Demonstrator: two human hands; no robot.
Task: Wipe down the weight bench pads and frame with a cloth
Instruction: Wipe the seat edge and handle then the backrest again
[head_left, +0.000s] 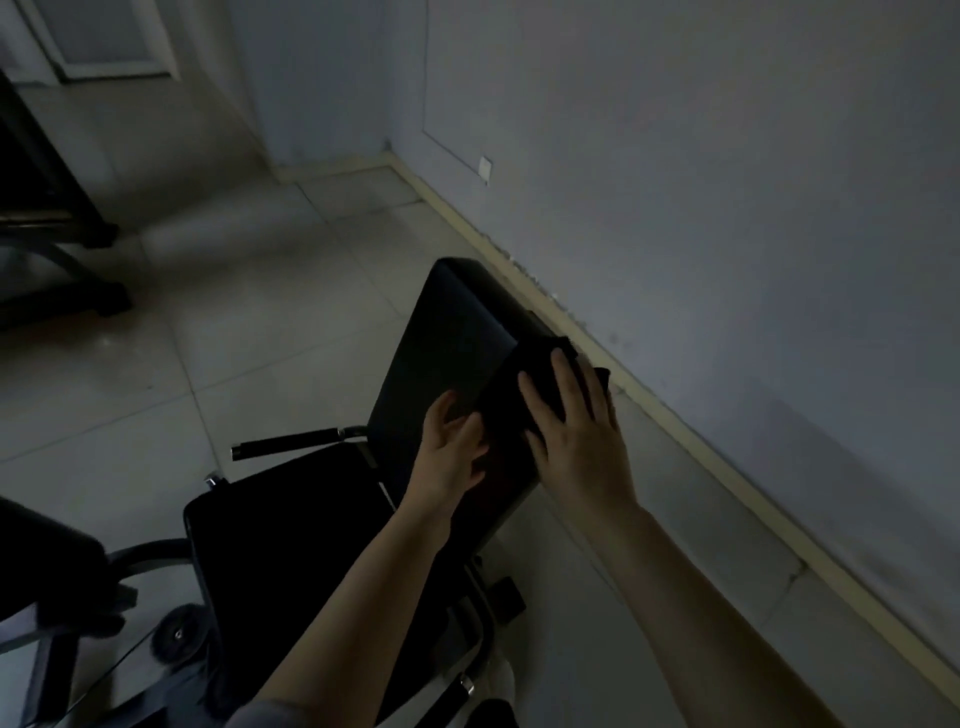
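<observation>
The weight bench stands beside the wall, its long back pad (457, 332) running away from the viewer and the seat pad (291, 551) nearer. A dark cloth (511, 405) lies on the back pad's right edge. The right hand (574, 431) presses it flat, fingers spread; the left hand (452, 447) rests open alongside, steadying. Best to keep even pressure in long overlapping strokes toward the far end, then do the frame handle (288, 443).

dark cloth (511, 410) lies flat on the black backrest pad's (452, 332) right edge.
</observation>
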